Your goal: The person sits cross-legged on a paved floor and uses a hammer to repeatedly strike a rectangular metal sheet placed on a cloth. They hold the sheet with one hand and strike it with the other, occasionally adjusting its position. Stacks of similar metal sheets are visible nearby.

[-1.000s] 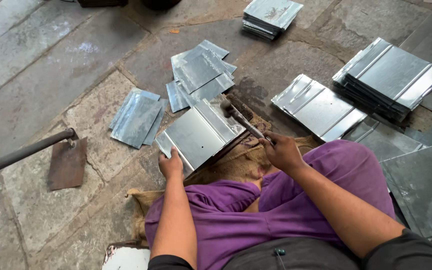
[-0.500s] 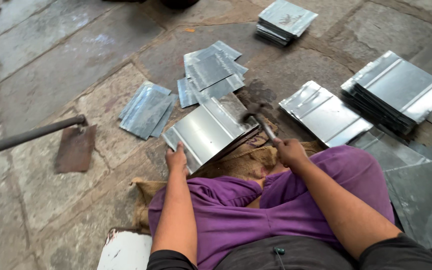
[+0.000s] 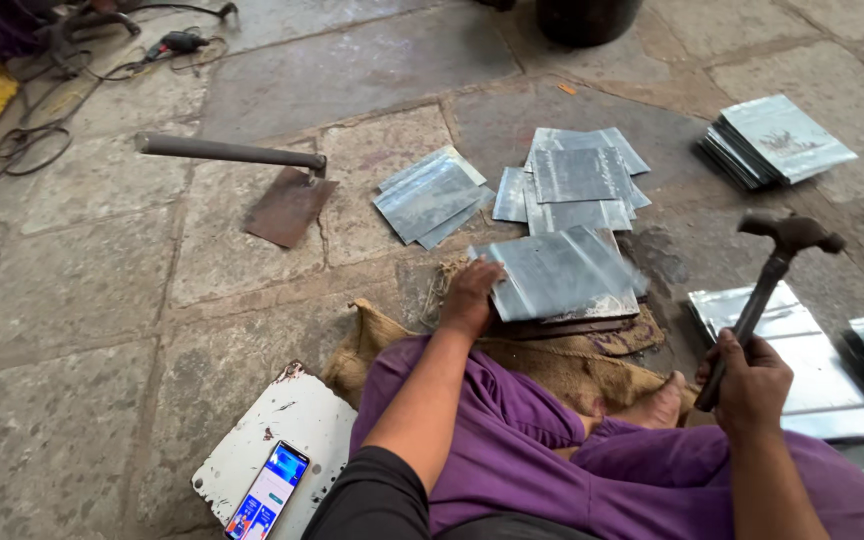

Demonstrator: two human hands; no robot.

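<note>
Galvanised sheet [image 3: 552, 275], likely thin, stiff and sharp-edged (best pinned flat), lies under the left hand [image 3: 469, 298] pressing open-palmed at its nine-o'clock edge, right hand [image 3: 747, 385] fisted round a raised hammer [image 3: 767, 290]

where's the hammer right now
In the head view the hammer is raised at the right, gripped by the right hand above a metal sheet stack, right of the sheet under the left hand.

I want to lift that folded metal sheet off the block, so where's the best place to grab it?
Grip the metal sheet by its near-left edge, beside where the left hand presses it. That edge overhangs the block toward the person; the right hand holds the hammer.
</note>
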